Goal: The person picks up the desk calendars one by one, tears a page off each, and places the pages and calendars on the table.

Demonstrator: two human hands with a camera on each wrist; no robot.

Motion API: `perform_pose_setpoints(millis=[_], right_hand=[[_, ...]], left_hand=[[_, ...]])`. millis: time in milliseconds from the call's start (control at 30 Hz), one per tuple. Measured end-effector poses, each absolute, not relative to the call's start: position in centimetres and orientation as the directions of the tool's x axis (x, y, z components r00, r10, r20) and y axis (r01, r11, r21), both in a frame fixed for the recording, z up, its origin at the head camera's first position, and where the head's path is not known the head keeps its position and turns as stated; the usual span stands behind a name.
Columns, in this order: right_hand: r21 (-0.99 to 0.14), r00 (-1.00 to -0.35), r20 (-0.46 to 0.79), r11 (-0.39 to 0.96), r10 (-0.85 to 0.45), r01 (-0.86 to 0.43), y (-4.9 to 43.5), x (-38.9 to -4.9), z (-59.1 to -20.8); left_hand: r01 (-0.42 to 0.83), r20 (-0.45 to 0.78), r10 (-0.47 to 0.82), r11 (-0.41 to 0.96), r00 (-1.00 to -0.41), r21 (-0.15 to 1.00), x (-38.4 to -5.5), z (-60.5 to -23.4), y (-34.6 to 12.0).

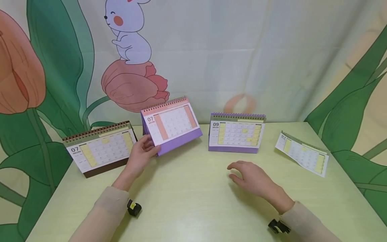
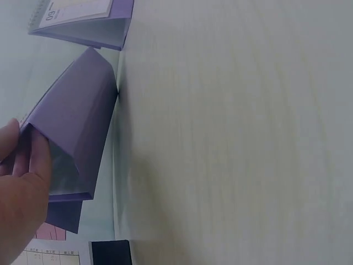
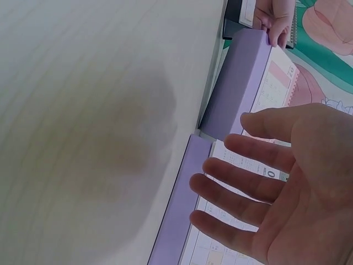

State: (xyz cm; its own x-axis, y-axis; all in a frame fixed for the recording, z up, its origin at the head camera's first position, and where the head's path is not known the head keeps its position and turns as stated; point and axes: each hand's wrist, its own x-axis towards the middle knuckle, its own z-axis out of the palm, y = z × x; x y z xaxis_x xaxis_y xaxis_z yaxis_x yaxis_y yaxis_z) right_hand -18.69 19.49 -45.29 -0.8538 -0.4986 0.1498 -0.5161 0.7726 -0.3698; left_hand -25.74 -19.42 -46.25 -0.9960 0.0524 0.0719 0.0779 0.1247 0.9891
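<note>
My left hand (image 1: pixel 140 154) grips a desk calendar (image 1: pixel 176 121) by its lower left corner, thumb on the front and fingers inside the folded stand. This calendar has a pink page marked 07, a spiral top and a purple base, and it is tilted. In the left wrist view the purple stand (image 2: pixel 77 105) shows from its side, with the fingers tucked in it. My right hand (image 1: pixel 252 178) hovers over the table with loosely bent fingers and holds nothing. Nearest to it stands a purple-based calendar (image 1: pixel 239 132) with a green page marked 09.
A brown-based calendar (image 1: pixel 101 148) marked 07 stands at the left, close to my left hand. One loose calendar sheet (image 1: pixel 302 153), curled, lies at the right on the pale table (image 1: pixel 193 201). A printed curtain (image 1: pixel 199 50) hangs behind the table.
</note>
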Motion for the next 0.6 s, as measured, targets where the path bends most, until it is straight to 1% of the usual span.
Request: perform_pose_setpoints(millis=[233, 367, 600], right_hand=[[-0.397, -0.851, 0.133, 0.759, -0.508, -0.515, 18.8, -19.0, -45.3], [-0.383, -0.838, 0.14, 0.752, -0.527, -0.536, 18.3, -19.2, -45.4], [-0.366, -0.818, 0.165, 0.736, -0.551, -0.57, 17.6, -19.2, -45.3]], left_hand=[[0.057, 0.053, 0.032, 0.118, -0.998, 0.991, -25.1, -46.0, -19.7], [0.037, 0.035, 0.012, 0.142, -0.999, 0.989, -24.4, -45.8, -20.0], [0.016, 0.017, -0.012, 0.134, -1.0, 0.991, -23.0, -45.0, -20.7]])
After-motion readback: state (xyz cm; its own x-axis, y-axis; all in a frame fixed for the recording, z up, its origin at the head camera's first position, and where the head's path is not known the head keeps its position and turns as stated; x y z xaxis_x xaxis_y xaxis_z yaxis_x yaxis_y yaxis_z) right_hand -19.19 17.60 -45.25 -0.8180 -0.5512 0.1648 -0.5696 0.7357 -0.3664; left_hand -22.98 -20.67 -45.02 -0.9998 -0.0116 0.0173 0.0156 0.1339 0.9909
